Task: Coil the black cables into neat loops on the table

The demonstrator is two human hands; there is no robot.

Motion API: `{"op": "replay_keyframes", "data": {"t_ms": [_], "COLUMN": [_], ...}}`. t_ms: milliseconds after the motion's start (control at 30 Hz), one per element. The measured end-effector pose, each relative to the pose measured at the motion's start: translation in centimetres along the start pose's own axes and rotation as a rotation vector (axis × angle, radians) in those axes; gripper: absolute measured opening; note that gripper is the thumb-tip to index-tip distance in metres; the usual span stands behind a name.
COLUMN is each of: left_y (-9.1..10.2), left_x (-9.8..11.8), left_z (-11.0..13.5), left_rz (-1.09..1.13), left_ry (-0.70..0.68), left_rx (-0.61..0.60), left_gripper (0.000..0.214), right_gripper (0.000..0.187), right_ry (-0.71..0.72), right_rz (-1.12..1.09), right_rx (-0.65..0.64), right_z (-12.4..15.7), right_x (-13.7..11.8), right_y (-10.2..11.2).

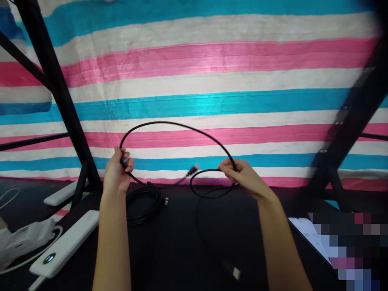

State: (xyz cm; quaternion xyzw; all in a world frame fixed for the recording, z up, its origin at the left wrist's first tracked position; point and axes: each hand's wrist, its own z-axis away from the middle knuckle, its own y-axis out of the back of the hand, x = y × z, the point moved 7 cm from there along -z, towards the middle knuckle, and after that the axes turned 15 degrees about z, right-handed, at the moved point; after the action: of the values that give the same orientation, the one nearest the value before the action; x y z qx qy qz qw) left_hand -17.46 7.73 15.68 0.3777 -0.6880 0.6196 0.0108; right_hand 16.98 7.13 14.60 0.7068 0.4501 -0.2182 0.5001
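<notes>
A black cable [174,123] arches up between my two hands, in front of the striped sheet. My left hand [117,169] is closed round it, with the fingers curled. On the other side my right hand [239,173] pinches the cable, and a small loop of it [209,196] hangs just left of those fingers. A dark plug [193,170] with a light tip sticks out between the hands. Lower down, a blurred plug with a metal end [236,273] hangs or lies over the black table. Beside my left wrist rests a coiled black cable [144,206].
A white power bank with a small lit display [68,244] and a white power strip with a cord [27,238] lie at left. A phone [311,238], partly pixelated, lies at right. Black metal posts [57,89] frame both sides; a striped sheet [206,76] closes the back.
</notes>
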Motion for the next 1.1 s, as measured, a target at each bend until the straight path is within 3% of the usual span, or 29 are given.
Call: {"op": "replay_keyframes", "data": {"t_ms": [100, 200, 333, 467, 600, 733, 900, 967, 1100], "left_y": [-0.3, -0.9, -4.8, -8.0, -8.2, -7.7, -7.3, -6.6, -5.3], "left_x": [-0.9, -1.7, -4.3, -6.0, -7.5, -6.1, -4.8, -4.3, -3.2], "left_z": [0.0, 0.7, 4.0, 7.3, 8.2, 7.0, 6.1, 5.4, 3.9], "left_rz": [-0.329, -0.558, -0.757, -0.981, -0.947, -0.877, -0.715, -0.658, -0.583], "left_ry": [0.058, 0.066, 0.069, -0.121, 0.071, 0.063, -0.02, -0.06, -0.141], "left_rx": [-0.109, -0.163, -0.458, -0.656, -0.86, -0.752, -0.587, -0.522, -0.411], "left_gripper": [0.03, 0.041, 0.05, 0.041, 0.036, 0.035, 0.037, 0.039, 0.045], "right_gripper": [0.034, 0.03, 0.027, 0.019, 0.029, 0.036, 0.05, 0.048, 0.037], "right_ry": [0.026, 0.053, 0.101, 0.204, 0.234, 0.309, 0.335, 0.304, 0.105], "right_rz": [-0.032, 0.065, 0.222, 0.154, 0.017, -0.027, -0.117, -0.064, 0.043], "right_rx": [0.205, 0.283, 0.296, 0.072, -0.323, -0.688, -0.988, -0.952, -0.538], "right_z": [0.1, 0.4, 0.7, 0.6, 1.1, 2.5, 3.9, 3.5, 1.3], "right_x": [-0.8, -2.1, -4.5, -5.6, -4.5, -4.4, -5.2, -4.8, -3.0], "right_y": [1.5, 1.7, -0.5, -3.8, -5.6, -7.0, -9.0, -8.8, -6.0]}}
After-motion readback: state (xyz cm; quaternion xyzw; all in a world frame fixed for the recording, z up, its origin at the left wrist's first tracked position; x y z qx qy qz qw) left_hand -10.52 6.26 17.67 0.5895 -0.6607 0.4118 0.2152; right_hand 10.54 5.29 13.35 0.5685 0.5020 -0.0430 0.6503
